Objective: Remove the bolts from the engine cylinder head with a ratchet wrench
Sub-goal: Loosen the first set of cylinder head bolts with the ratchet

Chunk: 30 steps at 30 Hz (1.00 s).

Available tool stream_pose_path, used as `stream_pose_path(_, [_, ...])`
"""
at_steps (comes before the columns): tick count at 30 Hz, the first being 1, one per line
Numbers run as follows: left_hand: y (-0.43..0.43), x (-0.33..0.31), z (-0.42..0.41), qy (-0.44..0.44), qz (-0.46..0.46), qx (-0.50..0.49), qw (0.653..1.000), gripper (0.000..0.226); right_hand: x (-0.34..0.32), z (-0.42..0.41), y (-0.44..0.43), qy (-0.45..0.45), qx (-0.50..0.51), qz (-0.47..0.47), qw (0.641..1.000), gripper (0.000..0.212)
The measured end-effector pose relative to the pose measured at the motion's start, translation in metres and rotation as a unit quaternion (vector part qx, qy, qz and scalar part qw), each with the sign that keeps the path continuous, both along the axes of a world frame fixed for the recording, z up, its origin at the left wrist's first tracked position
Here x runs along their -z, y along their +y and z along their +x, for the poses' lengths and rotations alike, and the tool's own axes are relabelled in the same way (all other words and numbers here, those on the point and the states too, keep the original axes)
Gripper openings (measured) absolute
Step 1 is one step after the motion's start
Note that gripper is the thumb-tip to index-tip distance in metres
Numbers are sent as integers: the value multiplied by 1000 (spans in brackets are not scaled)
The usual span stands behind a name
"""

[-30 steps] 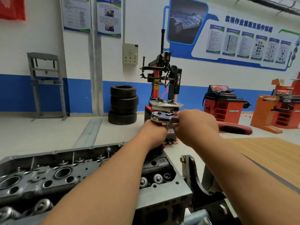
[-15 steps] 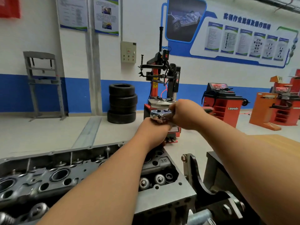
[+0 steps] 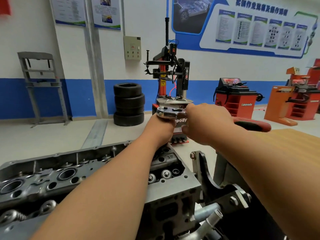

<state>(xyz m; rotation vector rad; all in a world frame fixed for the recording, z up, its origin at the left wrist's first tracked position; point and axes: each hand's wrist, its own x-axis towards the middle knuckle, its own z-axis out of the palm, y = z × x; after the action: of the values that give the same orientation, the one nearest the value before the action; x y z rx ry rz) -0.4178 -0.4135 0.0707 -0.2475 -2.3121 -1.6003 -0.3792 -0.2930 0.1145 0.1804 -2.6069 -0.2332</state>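
While over cast cylinder head [image 3: 43, 172], left hand [image 3: 159, 129], right hand [image 3: 207, 126] tight round chrome wrench [image 3: 166, 113]

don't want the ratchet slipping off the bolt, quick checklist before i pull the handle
1. Head support: left hand grips under the ratchet wrench head: ok.
2. Handle grip: right hand holds the shank, ahead of the red grip: ok.
3. Seating: socket on bolt hidden by left hand: cannot tell.
4. Setting: direction switch on loosen: cannot tell, too small.
5. Swing room: nothing shows close to the handle: ok.
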Motion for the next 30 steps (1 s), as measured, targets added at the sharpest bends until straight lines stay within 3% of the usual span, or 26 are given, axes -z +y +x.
stream_pose_path(2, [1, 0, -1, -6, 10, -18, 1000, 29, 14, 36, -11, 14, -21, 37, 999, 30])
stream_pose_path(5, [-4, -6, 3, 12, -116, -14, 993, 24, 17, 46, -24, 19, -59, 79, 995, 36])
stream_pose_path(8, [-4, -6, 2, 19, -119, -19, 993, 21, -7, 4, 2, -62, -63, 7, 996, 15])
stream_pose_path(11, [-4, -2, -5, -24, -63, 29, 997, 16, -14, -53, 20, -105, -108, -104, 983, 20])
stream_pose_path(13, [-9, -5, -3, -37, -37, 49, 997, 13, -9, -85, 5, -106, -148, -111, 977, 22])
stream_pose_path(18, [-21, -5, -10, -61, -93, 90, 990, 12, -6, -116, -31, -124, -213, -154, 957, 34])
stream_pose_path(20, [-18, -7, -8, -62, -112, 86, 988, 20, -5, -116, -27, -112, -198, -139, 964, 30])
stream_pose_path(23, [-14, -7, -7, -44, -84, 77, 993, 26, -5, -104, -10, -77, -135, -101, 983, 4])
stream_pose_path(27, [-10, -4, -5, -22, -86, 63, 994, 22, -6, -45, 15, -51, -20, -39, 998, 17])
stream_pose_path(30, [-7, -1, -4, 3, -56, 25, 998, 17, 14, 23, 18, 38, 10, 7, 999, 27])
